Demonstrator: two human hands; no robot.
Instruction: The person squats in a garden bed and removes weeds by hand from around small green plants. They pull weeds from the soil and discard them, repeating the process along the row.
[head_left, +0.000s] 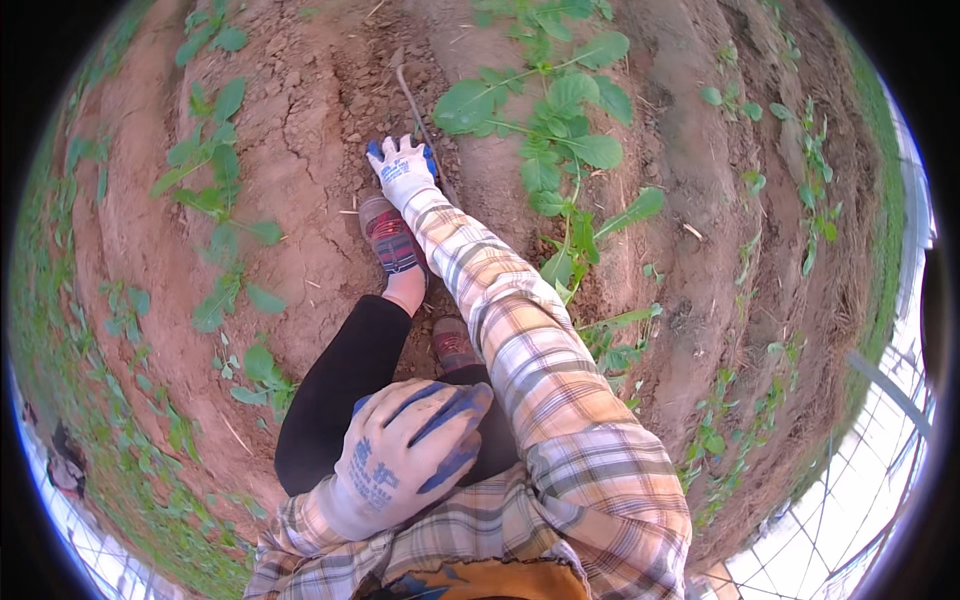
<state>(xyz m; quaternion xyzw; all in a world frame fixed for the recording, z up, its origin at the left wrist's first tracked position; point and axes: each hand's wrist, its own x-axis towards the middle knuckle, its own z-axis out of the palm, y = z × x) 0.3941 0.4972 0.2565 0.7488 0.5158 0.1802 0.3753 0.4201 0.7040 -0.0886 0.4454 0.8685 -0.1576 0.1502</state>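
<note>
My right hand (403, 169), in a white knit glove with blue coating, reaches forward, palm down, to the crumbly soil (367, 94) just beyond my left shoe (390, 232). Its fingers are spread; nothing shows between them, though the fingertips' underside is hidden. Close beside it lies a thin, curved brown rod or hose (412, 101), partly covered by my forearm. My left hand (409, 450), gloved alike, rests at my lap over my black-trousered legs (341, 394). Its fingers bend downward, and the palm is out of sight.
Leafy green plants (562, 127) grow in a row right of my arm. Another plant row (217, 195) runs along the left, with cracked soil between. More seedlings (814, 187) stand farther right. A framework of thin bars (847, 495) shows at the lower right rim.
</note>
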